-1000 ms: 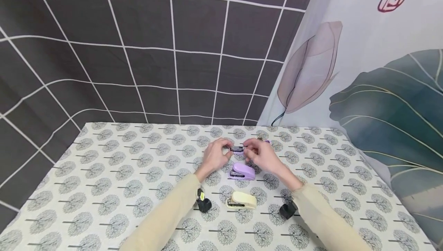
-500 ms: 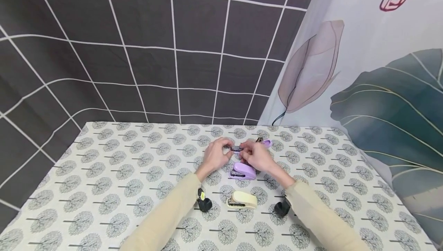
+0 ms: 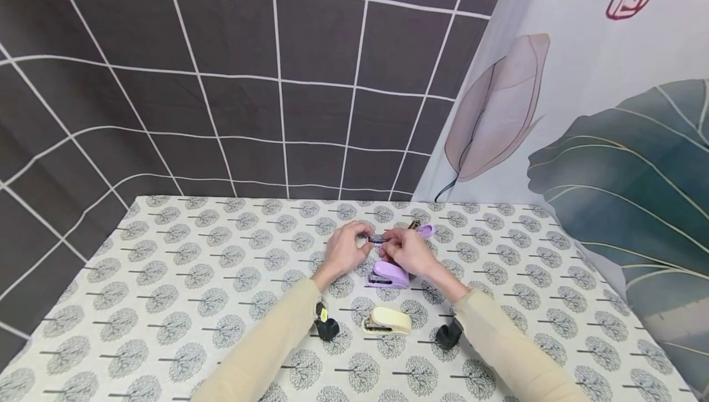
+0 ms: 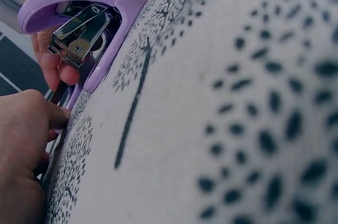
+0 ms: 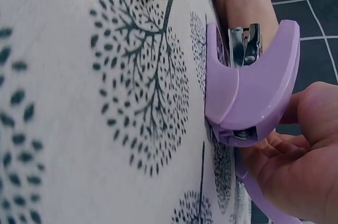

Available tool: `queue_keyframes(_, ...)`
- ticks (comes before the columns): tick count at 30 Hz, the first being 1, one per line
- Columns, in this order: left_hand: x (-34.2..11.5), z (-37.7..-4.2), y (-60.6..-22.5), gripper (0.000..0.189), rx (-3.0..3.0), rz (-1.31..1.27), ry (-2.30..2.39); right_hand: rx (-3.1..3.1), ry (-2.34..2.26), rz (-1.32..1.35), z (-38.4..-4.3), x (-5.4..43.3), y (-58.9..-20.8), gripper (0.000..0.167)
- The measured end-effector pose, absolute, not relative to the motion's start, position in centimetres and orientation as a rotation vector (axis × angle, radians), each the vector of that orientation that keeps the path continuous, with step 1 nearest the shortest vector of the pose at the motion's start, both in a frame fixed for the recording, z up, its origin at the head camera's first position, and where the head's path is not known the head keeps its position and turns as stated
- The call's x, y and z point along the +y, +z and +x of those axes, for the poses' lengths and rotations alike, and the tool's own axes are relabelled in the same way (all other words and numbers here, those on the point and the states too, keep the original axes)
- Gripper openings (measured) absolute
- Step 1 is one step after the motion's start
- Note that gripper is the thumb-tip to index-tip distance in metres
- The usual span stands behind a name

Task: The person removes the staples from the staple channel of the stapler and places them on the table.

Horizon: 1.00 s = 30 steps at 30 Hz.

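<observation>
While its left end is pinched by the left hand [image 3: 344, 249], the opened purple stapler [image 3: 379, 239], set between both, is gripped farther right by the right hand [image 3: 411, 250].

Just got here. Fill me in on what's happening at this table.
A person is handling an open stapler toward the far edge of the table. The left hand holds its left end, and the right hand grips further right; exactly what its fingertips pinch is hidden. Nearer the person, a purple stapler and then a cream stapler stand in line.
</observation>
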<state>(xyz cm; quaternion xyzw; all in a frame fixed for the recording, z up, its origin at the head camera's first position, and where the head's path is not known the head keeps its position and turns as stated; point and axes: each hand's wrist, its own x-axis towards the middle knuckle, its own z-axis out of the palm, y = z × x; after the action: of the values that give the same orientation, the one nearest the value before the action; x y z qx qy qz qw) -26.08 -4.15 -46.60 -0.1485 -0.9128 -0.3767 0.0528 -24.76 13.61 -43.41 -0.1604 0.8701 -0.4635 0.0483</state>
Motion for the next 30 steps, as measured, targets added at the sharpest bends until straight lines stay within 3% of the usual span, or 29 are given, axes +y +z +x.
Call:
queue_keyframes(13,-4.2,-26.1,-46.7,0.029,-2.750,-0.460,-1.153,2.237,-1.828,-0.101,-24.9,13.2,-43.6,0.022)
queue_keyframes(30,-4.2,-26.0,-46.8,0.029,-2.733,-0.469,-1.162,2.411,-1.784,0.079,-25.3,11.8,-43.4,0.007)
